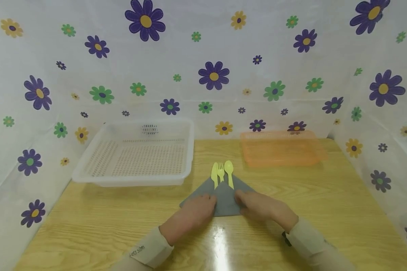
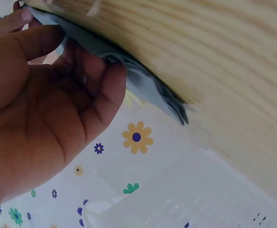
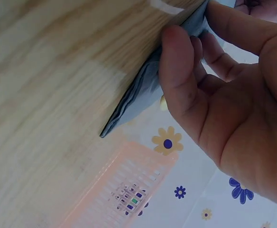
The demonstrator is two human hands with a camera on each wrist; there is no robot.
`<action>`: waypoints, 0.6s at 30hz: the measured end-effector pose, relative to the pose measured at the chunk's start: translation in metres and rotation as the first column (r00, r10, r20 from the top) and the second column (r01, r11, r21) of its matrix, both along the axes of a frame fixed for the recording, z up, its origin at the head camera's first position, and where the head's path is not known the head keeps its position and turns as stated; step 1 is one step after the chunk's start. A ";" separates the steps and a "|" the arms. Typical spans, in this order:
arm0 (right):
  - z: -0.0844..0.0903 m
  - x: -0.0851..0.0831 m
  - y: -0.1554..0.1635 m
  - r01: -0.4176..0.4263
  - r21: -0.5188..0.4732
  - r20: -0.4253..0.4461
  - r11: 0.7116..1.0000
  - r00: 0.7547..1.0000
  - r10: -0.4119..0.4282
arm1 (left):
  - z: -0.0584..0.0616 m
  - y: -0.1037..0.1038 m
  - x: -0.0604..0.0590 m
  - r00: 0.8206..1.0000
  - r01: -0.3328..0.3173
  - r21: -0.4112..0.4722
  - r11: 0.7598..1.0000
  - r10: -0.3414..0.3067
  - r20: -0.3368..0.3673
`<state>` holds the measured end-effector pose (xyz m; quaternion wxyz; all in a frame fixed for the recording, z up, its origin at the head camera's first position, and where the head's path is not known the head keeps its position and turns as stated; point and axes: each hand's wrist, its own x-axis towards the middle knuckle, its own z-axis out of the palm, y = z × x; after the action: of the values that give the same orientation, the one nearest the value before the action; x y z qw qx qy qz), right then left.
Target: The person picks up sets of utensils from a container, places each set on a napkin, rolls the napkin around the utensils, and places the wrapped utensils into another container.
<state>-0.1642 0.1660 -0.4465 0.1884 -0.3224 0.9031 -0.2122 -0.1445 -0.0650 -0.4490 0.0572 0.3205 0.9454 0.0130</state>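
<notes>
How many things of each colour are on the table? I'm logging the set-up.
Yellow: 3 - knife, fork, spoon
Grey: 1 - napkin
White: 1 - basket
Orange: 1 - tray
Total: 6

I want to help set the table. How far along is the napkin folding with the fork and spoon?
Done: the yellow cutlery already lies on the grey napkin, with part of it folded over the handles. In hand: the left hand and right hand each pinch a side of the napkin. Left: probably closing the last folds. The white basket and orange tray hold nothing visible.
</notes>
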 end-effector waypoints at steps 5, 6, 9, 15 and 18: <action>0.000 -0.001 0.000 0.062 0.018 0.075 0.998 0.995 -0.063 | -0.005 -0.002 -0.003 0.995 0.071 -0.063 0.995 -0.075 -0.062; 0.000 -0.001 -0.001 0.074 0.029 0.078 0.997 0.994 -0.076 | -0.006 -0.002 -0.003 0.994 0.081 -0.070 0.994 -0.086 -0.069; 0.000 -0.001 -0.002 0.095 0.067 0.083 0.993 0.991 -0.100 | -0.007 -0.003 -0.005 0.992 0.098 -0.085 0.992 -0.104 -0.074; 0.003 -0.003 -0.002 0.058 0.078 0.075 0.995 0.995 -0.064 | -0.008 -0.004 -0.007 0.996 0.058 -0.069 0.996 -0.062 -0.058; 0.004 -0.004 -0.001 0.050 0.081 0.085 0.995 0.995 -0.057 | -0.011 -0.005 -0.007 0.995 0.057 -0.066 0.996 -0.062 -0.073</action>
<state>-0.1684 0.1647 -0.4425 0.2345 -0.2807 0.9099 -0.1956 -0.1511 -0.0705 -0.4601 0.0324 0.3468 0.9369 -0.0308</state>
